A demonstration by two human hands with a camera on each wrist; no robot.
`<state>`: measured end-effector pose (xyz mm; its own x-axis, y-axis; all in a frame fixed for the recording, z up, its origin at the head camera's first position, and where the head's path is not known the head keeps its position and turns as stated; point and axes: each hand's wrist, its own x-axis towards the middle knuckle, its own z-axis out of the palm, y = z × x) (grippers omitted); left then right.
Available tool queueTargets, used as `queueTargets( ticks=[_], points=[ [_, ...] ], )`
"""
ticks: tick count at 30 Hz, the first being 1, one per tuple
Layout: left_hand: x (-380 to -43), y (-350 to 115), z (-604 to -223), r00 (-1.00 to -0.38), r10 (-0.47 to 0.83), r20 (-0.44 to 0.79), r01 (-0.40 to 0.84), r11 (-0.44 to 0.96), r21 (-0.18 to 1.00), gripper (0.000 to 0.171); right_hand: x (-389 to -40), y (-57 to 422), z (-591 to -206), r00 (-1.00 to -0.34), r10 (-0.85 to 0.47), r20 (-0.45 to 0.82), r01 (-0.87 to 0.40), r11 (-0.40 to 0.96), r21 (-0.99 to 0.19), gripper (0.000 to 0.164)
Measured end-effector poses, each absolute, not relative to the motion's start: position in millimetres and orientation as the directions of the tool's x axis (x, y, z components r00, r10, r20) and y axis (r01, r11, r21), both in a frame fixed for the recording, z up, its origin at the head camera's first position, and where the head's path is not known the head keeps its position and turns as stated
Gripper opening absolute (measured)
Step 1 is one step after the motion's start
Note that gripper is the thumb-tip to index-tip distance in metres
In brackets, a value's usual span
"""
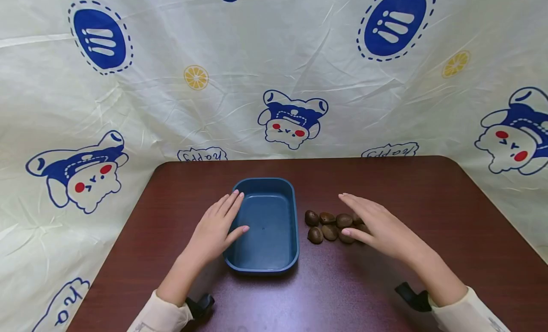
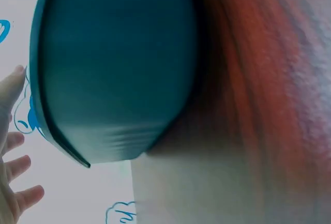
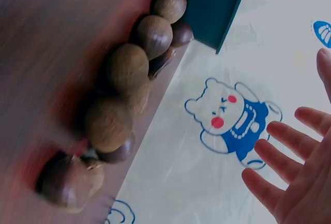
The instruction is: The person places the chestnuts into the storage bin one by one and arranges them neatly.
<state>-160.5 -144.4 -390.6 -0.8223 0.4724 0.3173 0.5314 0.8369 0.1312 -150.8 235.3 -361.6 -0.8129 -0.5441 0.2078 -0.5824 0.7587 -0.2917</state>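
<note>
A blue rectangular tray (image 1: 262,256) with raised walls sits on the brown table, with nothing inside it. My left hand (image 1: 216,222) is over its left rim, fingers extended and thumb apart; the left wrist view shows the tray's outer wall (image 2: 119,69) with the fingers (image 2: 18,167) off to its left. To the right of the tray, several brown chestnuts (image 1: 329,232) lie in two rows. Above the right end of those rows hovers my right hand (image 1: 376,225), fingers straight and holding nothing, hiding some of the chestnuts. In the right wrist view the chestnuts (image 3: 129,69) run toward the tray.
The dark brown table (image 1: 385,175) has rounded far corners. Behind and around it hangs a white sheet (image 1: 239,37) printed with blue cartoon bears and orange slices. A black strap (image 1: 413,297) shows at the right wrist, another strap (image 1: 200,306) at the left.
</note>
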Motion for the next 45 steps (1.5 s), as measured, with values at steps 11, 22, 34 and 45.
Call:
queueTargets(
  ticks=[11,22,34,45],
  points=[
    [-163.2,-157.7,-407.5,-0.939,0.229,0.257,0.332,0.803,0.495,0.065,-139.8,268.1,-368.9,-0.878,-0.409,0.247,-0.476,0.799,-0.368,0.068],
    [-163.7,-166.3,-426.9,-0.986,0.123,0.108,0.157,0.52,0.84,0.055,-138.0,304.3,-397.2,-0.927,-0.307,0.215,-0.372,0.824,-0.427,0.057],
    [-162.2,-161.6,-440.4,-0.994,0.101,-0.03,-0.014,0.159,0.987,0.045,-149.5,318.8,-427.6,-0.963,-0.252,0.093,-0.258,0.775,-0.577,0.051],
    [-162.0,-159.5,-445.6,-0.994,0.078,-0.075,-0.071,0.06,0.996,0.044,-156.9,319.7,-440.4,-0.954,-0.275,0.117,-0.291,0.767,-0.572,0.042]
  ],
)
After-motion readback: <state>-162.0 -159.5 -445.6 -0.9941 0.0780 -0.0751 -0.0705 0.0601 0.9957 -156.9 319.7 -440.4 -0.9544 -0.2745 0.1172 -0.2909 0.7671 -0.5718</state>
